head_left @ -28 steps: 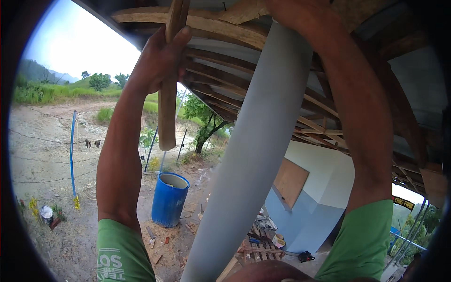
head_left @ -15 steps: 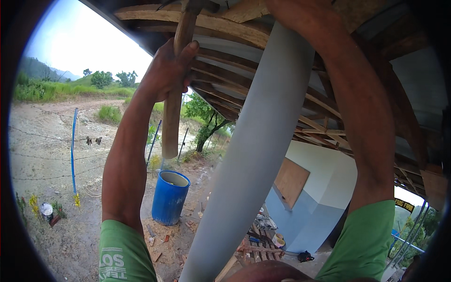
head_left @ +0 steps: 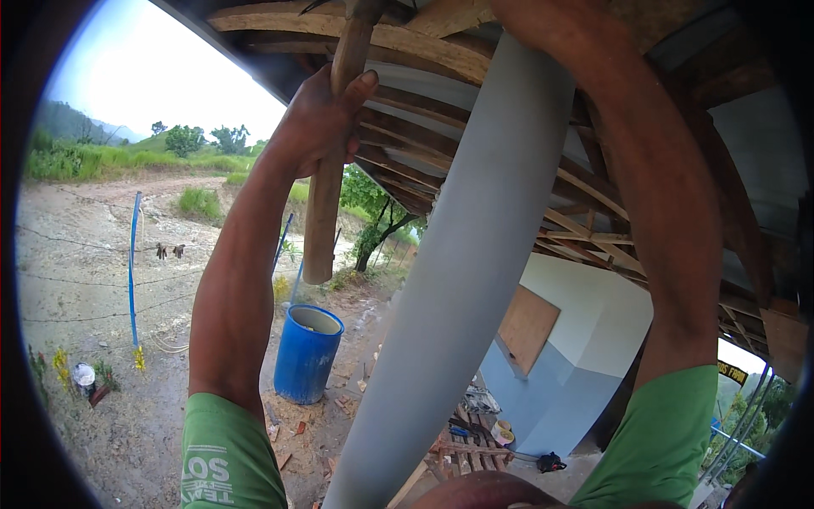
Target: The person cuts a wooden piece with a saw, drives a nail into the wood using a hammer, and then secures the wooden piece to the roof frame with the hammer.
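My left hand (head_left: pixel 326 123) is raised and wrapped around the wooden handle of a hammer (head_left: pixel 320 225). The hammer's dark head sits at the top edge of the view, partly cut off, close to the roof beams. My right hand (head_left: pixel 543 21) reaches up beside the top of a thick grey post (head_left: pixel 462 229); its fingers are cut off by the upper edge, so what they hold does not show. The post slants from bottom centre up to the roof, between my arms. Curved timber beams (head_left: pixel 407 51) run overhead, near both hands.
A blue barrel (head_left: pixel 307 356) stands on the ground left of the post. Wood scraps and a slatted pallet (head_left: pixel 475 450) lie below. A white and blue wall (head_left: pixel 560 386) with a wooden panel (head_left: pixel 527 329) is behind right. A barbed-wire fence with a blue stake (head_left: pixel 133 271) lies left.
My left hand and the hammer have shifted slightly to the right. My right hand and forearm have also moved a little rightward. The post stays almost in place.
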`<state>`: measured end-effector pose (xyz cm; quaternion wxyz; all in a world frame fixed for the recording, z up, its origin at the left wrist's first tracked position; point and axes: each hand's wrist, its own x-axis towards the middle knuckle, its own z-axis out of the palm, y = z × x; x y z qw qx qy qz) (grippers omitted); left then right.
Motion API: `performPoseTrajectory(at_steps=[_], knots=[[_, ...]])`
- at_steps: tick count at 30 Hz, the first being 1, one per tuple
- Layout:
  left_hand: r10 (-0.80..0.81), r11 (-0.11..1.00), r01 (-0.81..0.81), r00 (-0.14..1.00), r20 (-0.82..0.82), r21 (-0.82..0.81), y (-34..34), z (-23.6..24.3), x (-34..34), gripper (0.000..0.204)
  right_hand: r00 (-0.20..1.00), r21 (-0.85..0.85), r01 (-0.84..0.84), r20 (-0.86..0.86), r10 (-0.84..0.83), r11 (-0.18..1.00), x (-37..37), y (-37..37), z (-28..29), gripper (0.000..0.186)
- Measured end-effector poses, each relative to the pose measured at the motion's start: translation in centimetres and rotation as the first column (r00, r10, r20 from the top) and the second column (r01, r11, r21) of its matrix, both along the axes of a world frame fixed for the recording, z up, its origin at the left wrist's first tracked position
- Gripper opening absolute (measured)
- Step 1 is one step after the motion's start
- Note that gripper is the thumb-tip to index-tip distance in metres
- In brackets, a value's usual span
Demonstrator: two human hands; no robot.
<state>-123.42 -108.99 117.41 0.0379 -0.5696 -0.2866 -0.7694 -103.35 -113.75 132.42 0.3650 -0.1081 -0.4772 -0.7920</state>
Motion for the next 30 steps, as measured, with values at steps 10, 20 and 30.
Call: performPoseTrajectory(at_steps=[10,20,30], knots=[[0.055,0.998,-0.055,0.998,-0.019,-0.016,0.1,0.1,0.0,0.047,1.0,-0.042,-0.01,-0.008,0.01,0.999,0.6,-0.6,-1.8,0.022],[-0.008,0.999,0.009,1.0,-0.015,0.047,0.5,-0.1,0.3,0.046,0.985,-0.037,0.131,-0.111,-0.134,0.991,0.9,-1.6,-2.8,0.023],[-0.035,0.997,0.035,0.999,0.0,0.07,-0.5,0.3,1.5,0.036,0.978,-0.102,0.151,-0.133,-0.164,0.983,0.7,-1.7,-1.1,0.023]])
